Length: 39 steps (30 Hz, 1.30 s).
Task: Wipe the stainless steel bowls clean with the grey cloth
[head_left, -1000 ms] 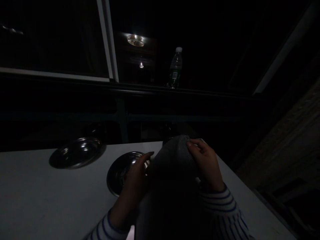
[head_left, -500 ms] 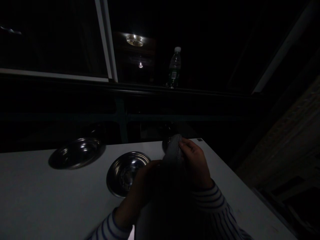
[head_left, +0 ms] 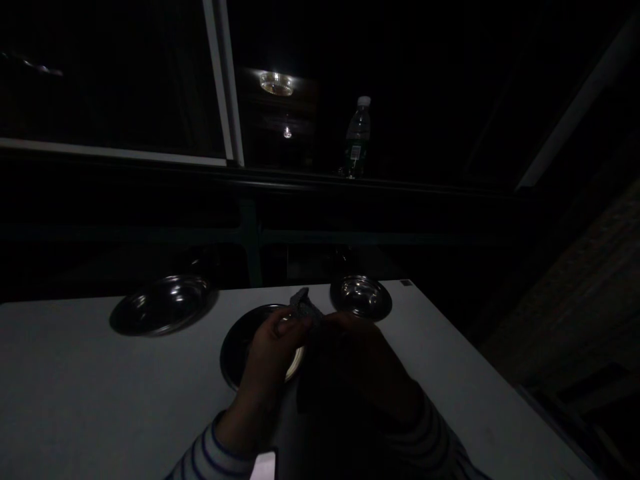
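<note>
The scene is very dark. My left hand [head_left: 270, 353] and my right hand [head_left: 365, 360] both pinch a grey cloth [head_left: 303, 305], bunched small between them above a steel bowl [head_left: 240, 343] on the white table [head_left: 100, 393]. Only a corner of the cloth sticks up above my fingers; the rest hangs in shadow. My right hand is mostly in darkness. Both sleeves are striped white and blue.
A wide steel plate [head_left: 163, 303] lies at the back left of the table and a small steel bowl [head_left: 361, 295] at the back right. A water bottle [head_left: 358, 137] stands on the dark ledge beyond. The table's right edge drops to a dark floor.
The cloth, held spread and high a second ago, has been gathered down into a small bunch. Both hands came lower and closer together, uncovering the small bowl behind.
</note>
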### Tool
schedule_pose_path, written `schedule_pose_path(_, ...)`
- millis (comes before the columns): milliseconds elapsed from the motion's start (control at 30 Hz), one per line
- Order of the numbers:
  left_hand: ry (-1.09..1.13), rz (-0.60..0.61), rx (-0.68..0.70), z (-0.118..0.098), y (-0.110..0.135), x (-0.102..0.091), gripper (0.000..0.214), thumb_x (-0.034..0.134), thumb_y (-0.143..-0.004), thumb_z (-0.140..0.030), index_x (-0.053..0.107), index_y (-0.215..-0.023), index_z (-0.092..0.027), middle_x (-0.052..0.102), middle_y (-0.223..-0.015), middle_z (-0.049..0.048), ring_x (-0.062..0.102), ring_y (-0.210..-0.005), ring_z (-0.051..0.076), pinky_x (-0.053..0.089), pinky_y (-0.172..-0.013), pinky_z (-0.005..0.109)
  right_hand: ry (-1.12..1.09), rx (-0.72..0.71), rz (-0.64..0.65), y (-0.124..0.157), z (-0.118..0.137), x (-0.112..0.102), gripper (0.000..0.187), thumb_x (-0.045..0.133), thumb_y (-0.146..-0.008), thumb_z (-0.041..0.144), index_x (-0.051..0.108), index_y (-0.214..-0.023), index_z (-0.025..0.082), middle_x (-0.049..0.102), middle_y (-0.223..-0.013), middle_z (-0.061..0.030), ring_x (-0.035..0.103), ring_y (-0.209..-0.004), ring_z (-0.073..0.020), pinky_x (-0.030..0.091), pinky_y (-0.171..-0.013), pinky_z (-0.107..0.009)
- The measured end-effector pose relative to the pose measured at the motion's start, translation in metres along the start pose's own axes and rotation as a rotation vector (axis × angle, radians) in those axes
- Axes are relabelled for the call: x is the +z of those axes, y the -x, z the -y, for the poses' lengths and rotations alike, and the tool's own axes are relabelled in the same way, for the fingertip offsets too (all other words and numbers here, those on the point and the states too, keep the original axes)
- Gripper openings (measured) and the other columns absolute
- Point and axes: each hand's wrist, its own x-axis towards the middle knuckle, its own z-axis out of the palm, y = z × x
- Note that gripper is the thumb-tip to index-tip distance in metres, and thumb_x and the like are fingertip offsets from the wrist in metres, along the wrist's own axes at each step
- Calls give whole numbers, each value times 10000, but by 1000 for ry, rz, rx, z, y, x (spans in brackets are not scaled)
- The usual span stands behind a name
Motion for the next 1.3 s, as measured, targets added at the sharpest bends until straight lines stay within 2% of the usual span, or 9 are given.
schedule_pose_path(167,-22,88,23,0,-1,0,424,763,-567,-244,635,-957,-136,717,-905,73,663,-824,199,482,-747,278,-82,-17,5,-4,-4,6,193,448,-898,267,627,-926,200,680,-909,-39,623,-809,-148,460,-726,-265)
schedule_pose_path(300,-116,139,52,-2,-4,-4,340,732,-600,-256,684,-912,-130,721,-906,71,654,-848,198,464,-787,276,-92,154,-14,-2,-6,0,228,427,-897,323,566,-789,177,608,-698,-5,560,-601,-115,403,-543,-220)
schedule_pose_path(400,-203,73,38,-7,-8,-13,342,658,-679,-288,675,-982,-131,720,-884,62,652,-815,195,472,-757,286,-26,201,-48,-2,-10,-9,125,449,-847,244,505,-748,192,534,-631,31,488,-536,-97,336,-492,-209)
schedule_pose_path(500,-276,20,47,-14,-11,-24,429,601,-728,-350,619,-1110,-156,710,-952,66,653,-823,210,489,-724,306,29,223,-108,-4,-19,-21,66,450,-775,169,503,-747,199,551,-681,25,505,-604,-112,351,-552,-221)
schedule_pose_path(667,-370,-121,160,-30,-13,-37,418,573,-741,-354,619,-1099,-143,715,-925,70,657,-819,196,497,-693,266,-8,289,-276,-5,-38,-40,82,462,-735,236,529,-715,193,588,-750,-14,545,-748,-167,396,-671,-268)
schedule_pose_path(833,-333,-219,108,-39,-16,-46,444,621,-731,-341,572,-1133,-157,691,-700,27,647,-630,162,495,-569,241,-145,411,-343,-3,-47,-53,102,491,-696,279,536,-697,187,486,-569,40,452,-551,-120,347,-519,-226)
schedule_pose_path(1000,-234,-267,82,-39,-18,-50,551,686,-690,-304,516,-1202,-190,663,-714,3,637,-643,138,491,-579,219,-164,464,-370,-3,-51,-56,134,517,-685,300,557,-729,180,457,-530,58,430,-512,-109,340,-508,-223)
schedule_pose_path(1167,-360,-146,104,-39,-16,-53,586,734,-605,-384,583,-1130,-173,679,-831,41,646,-750,190,506,-649,279,-48,390,-409,-5,-55,-56,188,523,-708,337,605,-741,172,652,-851,-51,586,-823,-192,426,-758,-299)
schedule_pose_path(1300,-613,-40,149,-37,-17,-57,547,710,-565,-455,669,-1022,-156,657,-1033,105,620,-927,275,489,-801,387,9,419,-433,-4,-57,-56,212,518,-735,354,612,-777,168,664,-790,-55,606,-747,-194,449,-691,-305)
